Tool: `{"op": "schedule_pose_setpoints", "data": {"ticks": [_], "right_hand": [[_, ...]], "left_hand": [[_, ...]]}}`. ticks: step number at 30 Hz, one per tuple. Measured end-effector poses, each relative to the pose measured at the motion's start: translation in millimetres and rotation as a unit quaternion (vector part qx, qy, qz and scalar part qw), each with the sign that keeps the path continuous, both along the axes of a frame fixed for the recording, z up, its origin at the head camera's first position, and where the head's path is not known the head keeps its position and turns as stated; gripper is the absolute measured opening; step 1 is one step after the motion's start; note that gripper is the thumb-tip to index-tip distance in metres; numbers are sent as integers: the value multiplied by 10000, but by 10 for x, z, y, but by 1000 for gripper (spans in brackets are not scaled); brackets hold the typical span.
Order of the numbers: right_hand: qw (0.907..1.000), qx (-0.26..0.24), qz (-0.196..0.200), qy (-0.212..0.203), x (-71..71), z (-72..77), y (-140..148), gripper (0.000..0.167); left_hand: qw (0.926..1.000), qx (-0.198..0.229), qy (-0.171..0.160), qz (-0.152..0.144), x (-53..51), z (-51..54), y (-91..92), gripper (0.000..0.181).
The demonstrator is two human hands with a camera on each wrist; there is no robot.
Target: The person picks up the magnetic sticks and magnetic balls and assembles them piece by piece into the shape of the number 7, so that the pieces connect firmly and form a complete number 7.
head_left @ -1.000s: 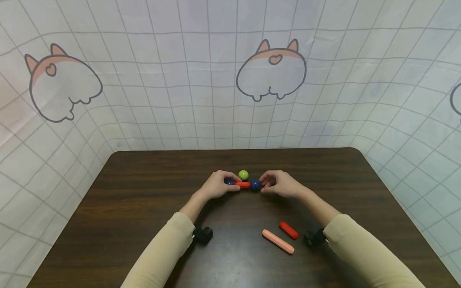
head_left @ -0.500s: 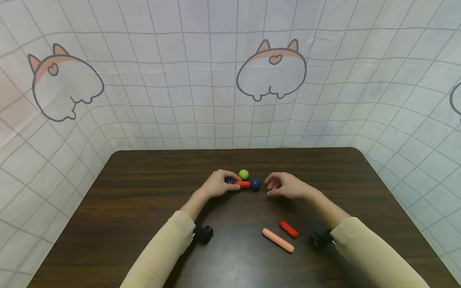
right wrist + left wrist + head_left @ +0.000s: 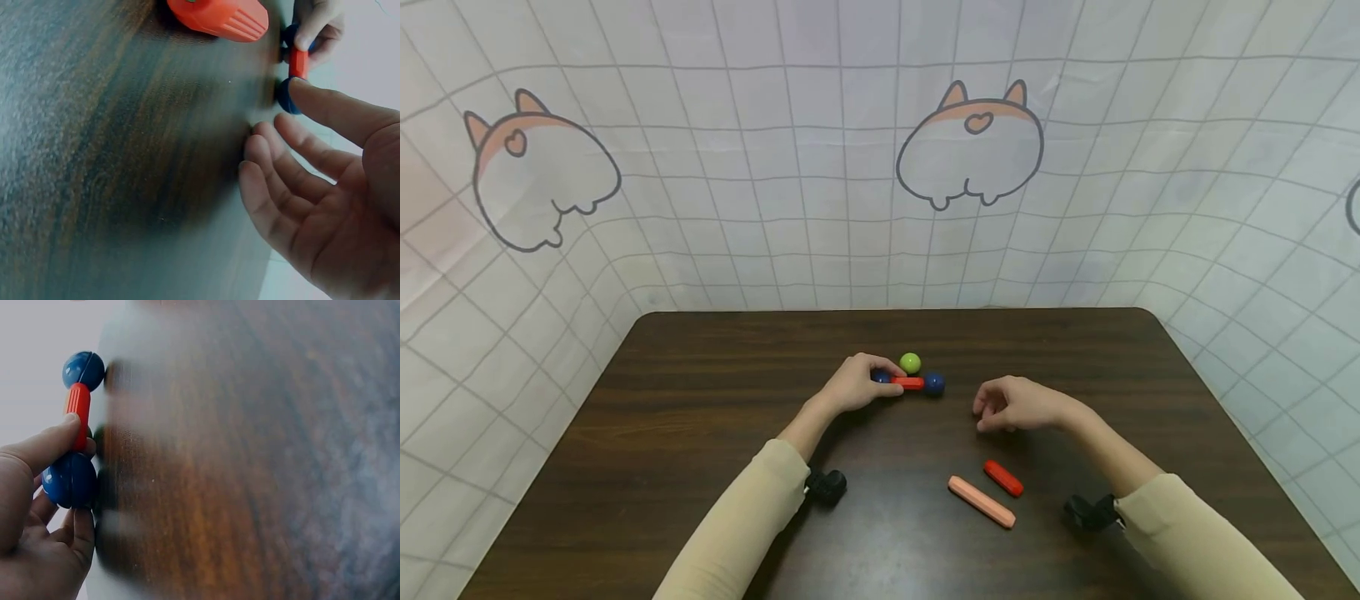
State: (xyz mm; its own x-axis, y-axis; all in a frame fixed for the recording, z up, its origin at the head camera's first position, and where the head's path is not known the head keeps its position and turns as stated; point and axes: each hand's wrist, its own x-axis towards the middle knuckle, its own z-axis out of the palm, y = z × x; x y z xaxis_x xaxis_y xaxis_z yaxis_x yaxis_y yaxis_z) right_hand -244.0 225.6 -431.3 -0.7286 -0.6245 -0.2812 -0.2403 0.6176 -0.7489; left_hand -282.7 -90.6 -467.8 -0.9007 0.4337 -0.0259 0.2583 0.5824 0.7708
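My left hand (image 3: 855, 383) pinches a short red rod (image 3: 911, 383) between thumb and fingers. A blue ball (image 3: 70, 480) sits at the rod's near end, within that hand's fingers, and another blue ball (image 3: 934, 384) is at the far end. Just behind the rod lies a lime green ball (image 3: 910, 362); whether it touches the rod I cannot tell. My right hand (image 3: 1021, 405) is to the right, apart from the pieces, its fingers loosely bent around nothing. Nearer to me lie a loose red rod (image 3: 1003, 478) and a longer peach rod (image 3: 982, 502).
Everything lies on a dark brown wooden table (image 3: 700, 400). A white gridded cloth (image 3: 820, 167) with cartoon drawings hangs behind and beside it. A black wrist camera (image 3: 826, 487) is strapped to the left wrist, another black camera (image 3: 1091, 512) to the right.
My right hand has drawn away from the right blue ball, back to the right and toward me. My left hand keeps its hold on the red rod.
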Motion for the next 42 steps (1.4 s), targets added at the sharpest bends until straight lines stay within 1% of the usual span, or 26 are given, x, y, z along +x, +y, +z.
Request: {"op": "schedule_pose_setpoints", "data": {"ticks": [8, 13, 20, 27, 34, 39, 42], "right_hand": [[9985, 227, 321, -381, 97, 49, 15, 20], [9981, 328, 379, -357, 130, 64, 10, 19], [9974, 268, 470, -480, 186, 61, 23, 19], [9975, 320, 504, -391, 235, 62, 64, 21], [9975, 187, 531, -433, 269, 46, 115, 28], [9970, 27, 680, -365, 318, 44, 130, 30], [9960, -114, 798, -385, 325, 14, 148, 31]], "left_hand": [[9999, -23, -103, -23, 14, 5, 22, 20], [10000, -25, -63, -27, 17, 26, 24, 21], [10000, -71, -61, -16, 24, 29, 12, 21], [10000, -48, 8, -43, 19, 24, 12, 21], [10000, -61, 39, -27, 12, 24, 22, 21], [10000, -73, 10, -9, 17, 25, 25, 22], [10000, -47, -12, 4, 20, 21, 27, 21]]}}
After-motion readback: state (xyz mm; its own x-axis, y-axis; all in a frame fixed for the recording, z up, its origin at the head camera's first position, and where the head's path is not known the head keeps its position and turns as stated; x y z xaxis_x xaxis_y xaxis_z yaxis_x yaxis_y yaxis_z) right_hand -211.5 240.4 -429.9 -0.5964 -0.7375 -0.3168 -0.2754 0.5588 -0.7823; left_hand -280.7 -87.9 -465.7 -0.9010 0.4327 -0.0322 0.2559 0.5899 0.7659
